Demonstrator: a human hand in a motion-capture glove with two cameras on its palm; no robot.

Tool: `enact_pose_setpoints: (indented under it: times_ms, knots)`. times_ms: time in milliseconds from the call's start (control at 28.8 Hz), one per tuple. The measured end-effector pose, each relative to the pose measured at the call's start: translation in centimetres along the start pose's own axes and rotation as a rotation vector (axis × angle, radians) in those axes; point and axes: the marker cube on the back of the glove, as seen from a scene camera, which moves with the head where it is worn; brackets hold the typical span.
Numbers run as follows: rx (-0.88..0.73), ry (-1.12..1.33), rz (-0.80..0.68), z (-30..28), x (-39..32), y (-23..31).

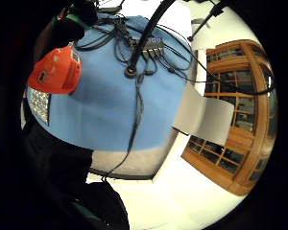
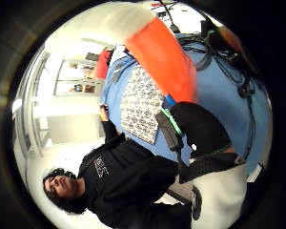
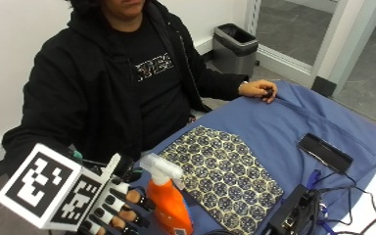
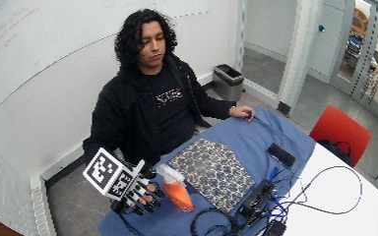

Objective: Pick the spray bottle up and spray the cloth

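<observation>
While the desk (image 3: 344, 127) under its blue cover spreads widest, I take the patterned cloth (image 3: 230, 171) as my landmark. Just off its near corner stands the spray bottle (image 3: 168, 198), upright, nozzle facing the cloth. My gloved right hand (image 3: 119, 208) sits on the bottle's far side from the cloth, fingers (image 3: 136, 198) curled against the orange body.

The spray bottle (image 3: 168, 200) is orange with a white trigger head, standing upright at the near edge of the table (image 3: 344, 132) just beside the cloth (image 3: 223, 178). The cloth is a rectangle patterned in dark and pale hexagon motifs, lying flat and spread out on the blue-covered table.
</observation>
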Motion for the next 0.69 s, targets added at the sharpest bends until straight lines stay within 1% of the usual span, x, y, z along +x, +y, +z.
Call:
enact_pose_setpoints:
  times_ms: [139,451,694]
  knots:
    - [0.020,-0.120,-0.043,0.3,0.2,-0.6]
    - [0.054,-0.612,-0.226,1.8,-2.1,-4.5]
    - [0.092,-0.857,-0.255,2.2,-3.7,-5.5]
